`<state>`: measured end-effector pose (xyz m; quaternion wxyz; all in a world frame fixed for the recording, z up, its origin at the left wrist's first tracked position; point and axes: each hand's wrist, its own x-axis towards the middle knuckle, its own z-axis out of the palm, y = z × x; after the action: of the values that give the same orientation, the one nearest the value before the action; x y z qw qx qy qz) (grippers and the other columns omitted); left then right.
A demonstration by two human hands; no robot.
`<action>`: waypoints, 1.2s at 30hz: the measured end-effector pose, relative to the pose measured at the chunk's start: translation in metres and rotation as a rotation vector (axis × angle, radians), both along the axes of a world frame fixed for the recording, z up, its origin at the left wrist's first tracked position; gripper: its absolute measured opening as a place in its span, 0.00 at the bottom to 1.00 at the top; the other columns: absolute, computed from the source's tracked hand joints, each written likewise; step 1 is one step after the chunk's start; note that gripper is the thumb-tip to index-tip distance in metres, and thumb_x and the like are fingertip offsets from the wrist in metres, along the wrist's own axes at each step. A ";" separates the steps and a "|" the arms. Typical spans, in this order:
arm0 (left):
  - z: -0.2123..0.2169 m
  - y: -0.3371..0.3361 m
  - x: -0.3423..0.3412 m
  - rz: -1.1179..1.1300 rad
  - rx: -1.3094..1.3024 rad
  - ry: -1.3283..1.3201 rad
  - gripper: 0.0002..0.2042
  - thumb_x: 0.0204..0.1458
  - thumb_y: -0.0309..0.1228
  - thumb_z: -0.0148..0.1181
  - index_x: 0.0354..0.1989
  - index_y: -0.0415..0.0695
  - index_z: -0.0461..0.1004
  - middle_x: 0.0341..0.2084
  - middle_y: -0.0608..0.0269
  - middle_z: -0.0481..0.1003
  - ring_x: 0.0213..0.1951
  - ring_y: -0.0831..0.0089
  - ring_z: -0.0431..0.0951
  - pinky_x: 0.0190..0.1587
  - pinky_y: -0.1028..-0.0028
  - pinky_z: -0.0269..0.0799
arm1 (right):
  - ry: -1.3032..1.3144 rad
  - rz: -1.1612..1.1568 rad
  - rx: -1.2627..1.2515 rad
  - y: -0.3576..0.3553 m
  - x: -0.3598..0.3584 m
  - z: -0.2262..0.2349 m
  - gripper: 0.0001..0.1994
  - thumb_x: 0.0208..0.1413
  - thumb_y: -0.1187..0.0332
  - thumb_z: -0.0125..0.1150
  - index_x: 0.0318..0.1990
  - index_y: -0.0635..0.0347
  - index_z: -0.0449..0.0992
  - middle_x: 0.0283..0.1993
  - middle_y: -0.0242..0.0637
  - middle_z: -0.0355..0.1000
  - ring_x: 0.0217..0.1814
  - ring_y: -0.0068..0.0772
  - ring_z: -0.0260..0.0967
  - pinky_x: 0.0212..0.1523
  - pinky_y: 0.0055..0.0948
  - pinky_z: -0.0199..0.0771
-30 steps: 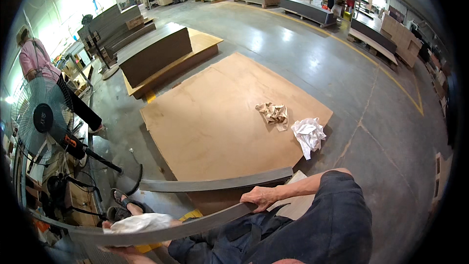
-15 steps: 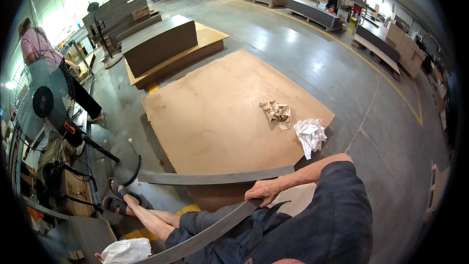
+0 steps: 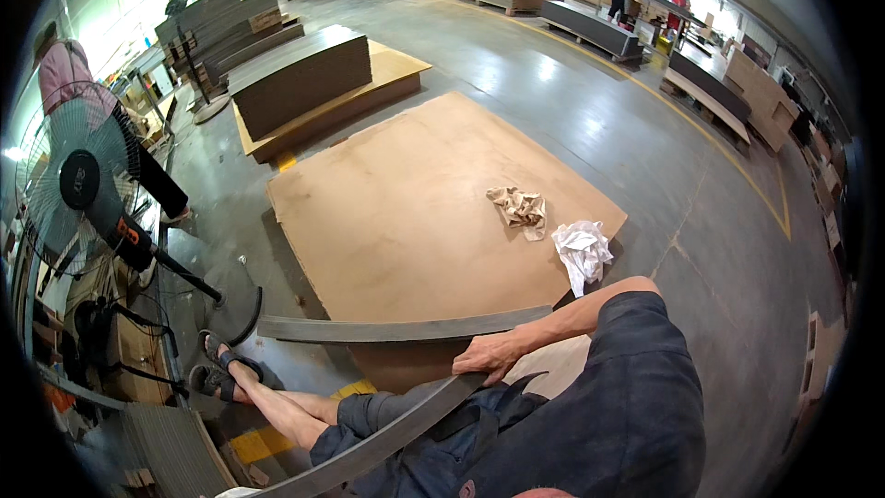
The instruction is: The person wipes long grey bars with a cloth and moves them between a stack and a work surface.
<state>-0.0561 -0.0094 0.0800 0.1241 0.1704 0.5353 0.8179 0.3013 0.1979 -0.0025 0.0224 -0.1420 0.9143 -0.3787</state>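
My right hand (image 3: pixel 487 355) is closed over the far end of a long grey board (image 3: pixel 396 443), thumb and fingers around its edge. The board slants across my lap toward the lower left edge of the view. Only a sliver of white cloth (image 3: pixel 238 492) shows by its near end; my left hand is out of sight there. Just beyond my right hand, another grey board (image 3: pixel 406 329) lies along the near edge of a large brown cardboard-covered stack (image 3: pixel 406 212). On that cover rest a crumpled tan cloth (image 3: pixel 519 211) and a crumpled white cloth (image 3: pixel 583 251).
A standing fan (image 3: pixel 81 180) is at the left, near a person in pink (image 3: pixel 64 74). Stacked grey panels (image 3: pixel 300 83) sit on a pallet beyond the cardboard. Below the fan is a pile of grey boards (image 3: pixel 175 447). Other people work at the far right.
The white cloth at the lower left, with my left fingertips beside it, has slid almost wholly out of view. My right hand keeps its hold on the board, slightly shifted left.
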 end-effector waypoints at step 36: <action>-0.071 -0.293 -0.114 0.626 0.310 -0.423 0.16 0.53 0.37 0.56 0.45 0.40 0.73 0.35 0.56 0.79 0.35 0.63 0.80 0.43 0.61 0.78 | 0.069 -0.102 0.183 -0.020 -0.073 0.001 0.29 0.28 0.72 0.72 0.45 0.63 0.69 0.34 0.46 0.70 0.36 0.50 0.70 0.36 0.41 0.70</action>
<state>-0.1706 -0.3026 0.0094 -0.0508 -0.1559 0.3945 0.9041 0.2287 0.1783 -0.0015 -0.0155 -0.1054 0.9513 -0.2892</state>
